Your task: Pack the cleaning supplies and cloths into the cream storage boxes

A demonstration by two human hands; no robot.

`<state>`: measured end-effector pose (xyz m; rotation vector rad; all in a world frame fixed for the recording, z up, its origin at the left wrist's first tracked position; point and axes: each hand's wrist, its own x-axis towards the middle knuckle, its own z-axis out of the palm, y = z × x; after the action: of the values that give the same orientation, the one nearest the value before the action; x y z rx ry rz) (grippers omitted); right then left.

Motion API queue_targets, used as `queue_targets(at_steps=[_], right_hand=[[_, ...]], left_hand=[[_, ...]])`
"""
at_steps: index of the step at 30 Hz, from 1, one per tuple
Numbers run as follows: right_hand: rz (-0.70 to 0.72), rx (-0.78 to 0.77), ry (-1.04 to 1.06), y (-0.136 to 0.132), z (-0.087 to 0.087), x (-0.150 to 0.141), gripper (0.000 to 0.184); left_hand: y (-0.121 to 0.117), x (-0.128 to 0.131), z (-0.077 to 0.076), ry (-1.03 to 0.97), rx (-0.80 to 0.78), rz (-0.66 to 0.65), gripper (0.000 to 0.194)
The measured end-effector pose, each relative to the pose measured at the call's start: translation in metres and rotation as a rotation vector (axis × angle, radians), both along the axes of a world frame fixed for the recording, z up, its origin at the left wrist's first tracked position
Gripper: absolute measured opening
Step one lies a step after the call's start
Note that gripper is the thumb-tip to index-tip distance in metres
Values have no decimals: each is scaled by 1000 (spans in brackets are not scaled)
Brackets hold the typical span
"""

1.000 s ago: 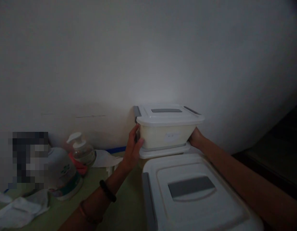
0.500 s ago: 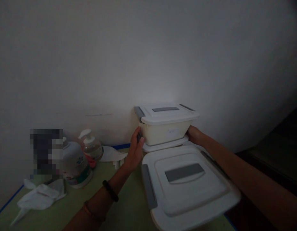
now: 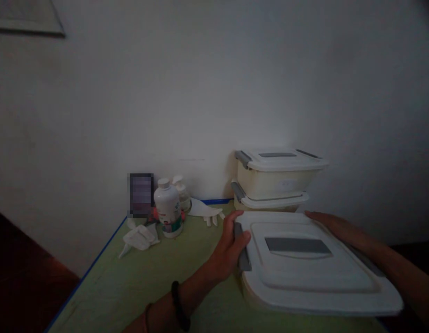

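A storage box (image 3: 314,286) with a white lid and a grey handle strip on top sits nearest me at the right of the table. My left hand (image 3: 231,249) grips its left edge, the thumb over the lid rim by the grey latch. Along the far right edge of the same lid lies my right hand (image 3: 334,226), curled round the rim; part of its fingers is hidden. Behind stand two more lidded boxes, an upper box (image 3: 270,182) stacked on a lower box (image 3: 273,202).
A white bottle (image 3: 168,208), a pump bottle (image 3: 183,196) and a blurred-out dark panel (image 3: 141,194) stand at the table's left back. White gloves (image 3: 203,209) and crumpled white cloth (image 3: 141,237) lie near them. Blue edging borders the green tabletop (image 3: 106,286); a wall rises behind.
Both hands have left the stacked box at the back and come nearer, onto the front box's edges. The view has turned left, bringing in more of the table and a wall frame.
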<state>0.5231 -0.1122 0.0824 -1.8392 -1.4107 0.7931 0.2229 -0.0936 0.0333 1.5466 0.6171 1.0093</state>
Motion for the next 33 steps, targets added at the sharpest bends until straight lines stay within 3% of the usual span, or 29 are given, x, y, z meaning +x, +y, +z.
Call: queue_targets(at_steps=[3, 6, 12, 16, 21, 26, 33], right_hand=[[-24, 4, 14, 2, -3, -29, 39], [-19, 12, 19, 3, -4, -63, 42], [158, 6, 131, 2, -4, -134, 42], [229, 25, 139, 13, -6, -167, 43], [308, 59, 144, 30, -5, -183, 42], [320, 20, 252, 33, -5, -183, 37], [340, -81, 684, 31, -28, -174, 45]], left_hand=[[-7, -27, 7, -48, -188, 12, 58], [-10, -61, 6, -106, -276, 55, 58], [-10, -130, -10, -220, -229, 184, 53], [-6, -162, -15, -297, -225, 270, 48], [-7, -181, -1, -208, -334, 273, 53], [-13, -184, 14, -157, -403, 235, 58], [-8, -180, -4, -264, -359, 274, 67]])
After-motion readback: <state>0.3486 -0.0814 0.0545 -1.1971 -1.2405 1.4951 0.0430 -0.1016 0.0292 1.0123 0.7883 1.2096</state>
